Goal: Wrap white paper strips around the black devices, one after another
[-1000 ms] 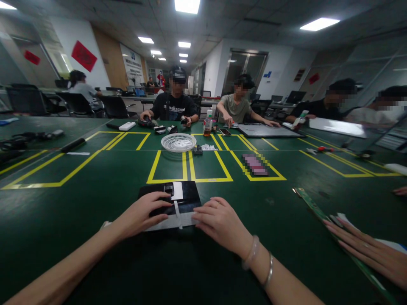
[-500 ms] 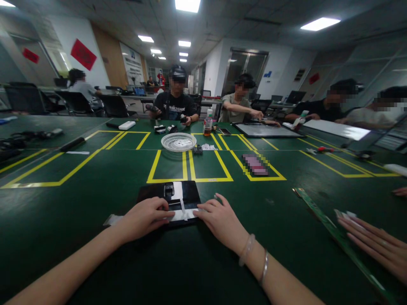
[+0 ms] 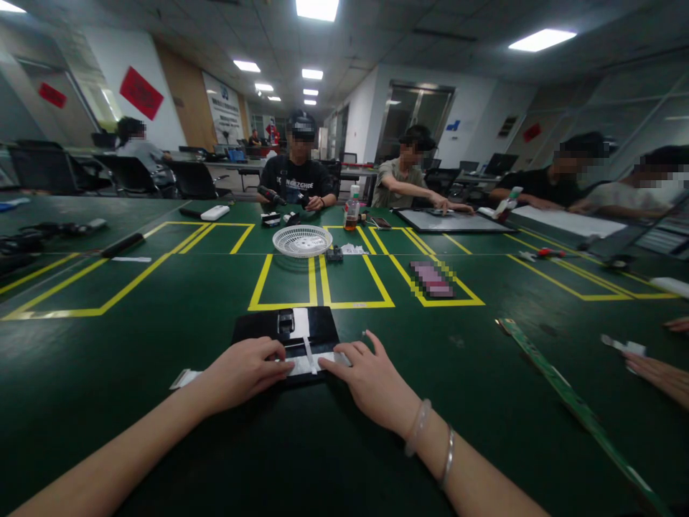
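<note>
A black, flat, panel-like piece (image 3: 317, 323) lies on the green table in front of me. Across its near part runs a flat white strip (image 3: 302, 365), crossed by a narrow pale band. My left hand (image 3: 250, 370) is closed over the strip's left part, its fingertips pressed near the crossing. A pale strip end (image 3: 186, 378) sticks out to the left of that wrist. My right hand (image 3: 366, 373) rests on the strip's right part, fingers apart and one fingertip close to the crossing. The undersides of both hands are hidden.
A long green circuit board (image 3: 570, 398) lies to the right, near another person's hand (image 3: 659, 377) beside a small pale piece. Farther off are a white basket (image 3: 302, 243), a bottle (image 3: 352, 210) and a blurred-out phone-like object (image 3: 432, 278). Several people work across the table.
My right fingertips have slid slightly left along the strip, toward the crossing. My left hand has barely moved. The other person's hand at right has drawn back from the green board.
</note>
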A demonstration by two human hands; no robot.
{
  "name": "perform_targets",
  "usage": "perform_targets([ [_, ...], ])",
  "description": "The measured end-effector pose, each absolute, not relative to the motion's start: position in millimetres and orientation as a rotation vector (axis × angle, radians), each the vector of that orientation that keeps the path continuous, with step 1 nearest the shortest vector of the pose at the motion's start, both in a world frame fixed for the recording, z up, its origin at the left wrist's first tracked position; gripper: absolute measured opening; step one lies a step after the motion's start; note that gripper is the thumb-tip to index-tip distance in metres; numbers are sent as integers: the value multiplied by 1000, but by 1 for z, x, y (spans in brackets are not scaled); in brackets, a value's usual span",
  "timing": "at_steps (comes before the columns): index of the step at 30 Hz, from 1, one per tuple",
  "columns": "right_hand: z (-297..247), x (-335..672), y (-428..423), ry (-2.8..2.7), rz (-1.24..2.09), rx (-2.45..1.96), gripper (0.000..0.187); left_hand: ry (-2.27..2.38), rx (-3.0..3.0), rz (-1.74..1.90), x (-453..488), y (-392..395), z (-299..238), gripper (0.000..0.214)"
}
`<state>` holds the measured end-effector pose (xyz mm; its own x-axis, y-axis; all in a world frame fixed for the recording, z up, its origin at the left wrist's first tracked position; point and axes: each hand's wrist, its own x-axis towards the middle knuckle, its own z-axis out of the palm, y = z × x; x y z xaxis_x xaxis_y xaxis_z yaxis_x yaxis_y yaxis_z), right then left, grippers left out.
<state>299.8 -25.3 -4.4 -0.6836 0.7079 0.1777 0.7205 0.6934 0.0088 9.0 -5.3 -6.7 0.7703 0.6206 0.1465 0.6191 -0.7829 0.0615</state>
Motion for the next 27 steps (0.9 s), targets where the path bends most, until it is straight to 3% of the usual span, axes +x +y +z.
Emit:
perform_targets([
  [8,-3,294,-32,-2757,-128,-1206,60,1025,2994,231,16,-9,-6,42],
  [14,-4,293,-33,-2735,-114,-1217,60,1091,2952,278,16,-10,-6,37],
  [19,-2,296,-29,-2720,-76,-1186,73,1286,2880,274,4,-3,-19,80],
  [21,1,298,-27,-2685,-82,-1201,77,1317,2848,265,2,-1,-21,88],
  [27,12,304,-25,-2576,-100,-1234,67,1291,2854,290,3,0,-12,77],
])
